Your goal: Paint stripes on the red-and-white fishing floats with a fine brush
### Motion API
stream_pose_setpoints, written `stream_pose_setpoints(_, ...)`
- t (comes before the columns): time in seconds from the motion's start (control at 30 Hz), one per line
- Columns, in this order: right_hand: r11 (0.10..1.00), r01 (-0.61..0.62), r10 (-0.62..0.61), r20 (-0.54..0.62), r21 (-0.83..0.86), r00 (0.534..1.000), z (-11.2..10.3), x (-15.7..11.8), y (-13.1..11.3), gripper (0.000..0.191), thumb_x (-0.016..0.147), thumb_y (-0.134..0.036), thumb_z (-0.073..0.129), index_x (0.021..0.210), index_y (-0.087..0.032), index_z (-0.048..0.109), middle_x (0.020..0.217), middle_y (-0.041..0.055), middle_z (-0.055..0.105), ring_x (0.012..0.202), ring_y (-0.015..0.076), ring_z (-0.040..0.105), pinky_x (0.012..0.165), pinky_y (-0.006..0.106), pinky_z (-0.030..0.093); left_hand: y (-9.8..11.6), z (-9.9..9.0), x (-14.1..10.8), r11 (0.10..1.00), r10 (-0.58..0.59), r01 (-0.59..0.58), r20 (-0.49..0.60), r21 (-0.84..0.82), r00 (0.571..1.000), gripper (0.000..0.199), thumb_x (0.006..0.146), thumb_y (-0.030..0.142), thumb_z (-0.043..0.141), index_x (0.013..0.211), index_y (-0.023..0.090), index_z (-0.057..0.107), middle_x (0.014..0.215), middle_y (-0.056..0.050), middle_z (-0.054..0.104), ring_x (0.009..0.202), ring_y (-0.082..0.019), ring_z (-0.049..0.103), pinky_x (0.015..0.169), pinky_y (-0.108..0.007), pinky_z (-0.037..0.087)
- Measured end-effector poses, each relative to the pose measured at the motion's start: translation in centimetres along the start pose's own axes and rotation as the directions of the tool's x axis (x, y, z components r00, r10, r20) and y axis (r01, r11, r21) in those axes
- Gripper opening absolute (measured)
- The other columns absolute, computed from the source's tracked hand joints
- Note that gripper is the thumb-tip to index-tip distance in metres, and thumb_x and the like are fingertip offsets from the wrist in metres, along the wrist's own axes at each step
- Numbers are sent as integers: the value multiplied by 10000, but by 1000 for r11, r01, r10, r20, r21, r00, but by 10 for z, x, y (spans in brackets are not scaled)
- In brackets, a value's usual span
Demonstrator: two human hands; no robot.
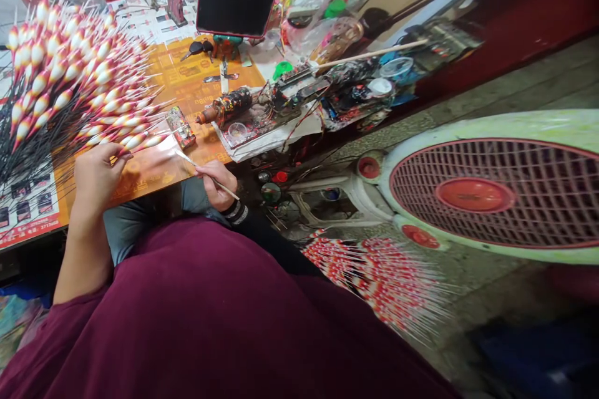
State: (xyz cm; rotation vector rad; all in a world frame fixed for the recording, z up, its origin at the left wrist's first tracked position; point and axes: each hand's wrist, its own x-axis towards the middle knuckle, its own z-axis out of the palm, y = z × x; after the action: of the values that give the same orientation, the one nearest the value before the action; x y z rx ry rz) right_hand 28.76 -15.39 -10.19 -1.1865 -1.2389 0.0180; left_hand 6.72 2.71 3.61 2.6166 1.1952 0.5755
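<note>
Slim red-and-white painted fishing floats (70, 68) stand massed at left, most already banded; another red-banded batch (374, 280) lies on the floor (505, 290). Left hand (96, 177) fingers pinch one float (143, 141); right hand (216, 184) fingers pinch a thin pale brush (206, 169). Print on the orange mat (206, 81) is unreadable
</note>
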Motion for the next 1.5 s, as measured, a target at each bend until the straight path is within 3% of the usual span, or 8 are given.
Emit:
stream_pose_setpoints(0.2,998,-14,12,-34,-60,999,6,0,3,268,1064,-270,521,1208,-275,746,968,51,815,896,199,782,828,401,686,6,2,1,994,45,-43,-20,102,999,154,973,373,690,881,261,741,886,-64,743,819,-257,645,680,-349,393)
stream_pose_setpoints(0.33,995,46,-53,-84,-84,995,11,-1,5,276,1067,-254,538,1258,-289,734,1046,50,835,956,194,803,864,392,693,15,8,7,991,53,-54,15,118,998,150,960,359,725,856,254,747,871,-69,738,806,-265,648,669,-358,368)
stream_pose_setpoints(0.5,988,24,-31,-43,-149,999,14,-2,5,310,1076,-290,535,1314,-280,734,1135,76,838,1038,220,812,933,425,697,18,16,20,992,57,-67,89,112,994,153,925,323,747,790,251,739,809,-60,731,787,-275,662,671,-367,378)
stream_pose_setpoints(0.7,987,108,-119,-93,-118,989,12,1,2,360,1059,-202,539,1364,-279,714,1143,66,844,1031,197,809,929,388,692,7,2,17,995,55,-61,83,78,995,198,945,377,704,795,250,733,795,-62,719,773,-258,655,684,-366,407)
stream_pose_setpoints(0.83,988,63,-73,-68,-139,995,13,-3,6,322,1068,-232,527,1311,-259,737,1108,67,846,1007,204,815,921,405,695,10,-6,13,991,24,-37,100,131,995,207,957,378,673,826,233,742,851,-77,734,821,-265,669,697,-363,408)
stream_pose_setpoints(0.97,989,92,-101,-77,-116,992,14,-5,9,343,1078,-246,533,1364,-282,719,1152,62,842,1032,208,812,932,411,694,21,-6,14,988,35,-51,110,148,993,182,962,339,686,824,231,735,871,-81,745,833,-263,676,690,-358,386)
stream_pose_setpoints(1.23,981,134,-146,-82,-139,986,14,-2,6,424,1079,-216,520,1472,-298,659,1192,55,836,1057,201,805,945,398,689,22,8,26,991,79,-88,94,100,992,174,944,295,729,782,234,727,818,-56,720,819,-246,658,684,-345,371)
stream_pose_setpoints(1.5,975,58,-54,25,-214,998,12,-6,7,421,1092,-298,466,1443,-268,696,1236,98,820,1098,234,794,1013,443,675,18,15,26,993,102,-107,103,45,990,192,955,303,725,781,222,738,820,-45,731,794,-226,661,691,-334,385)
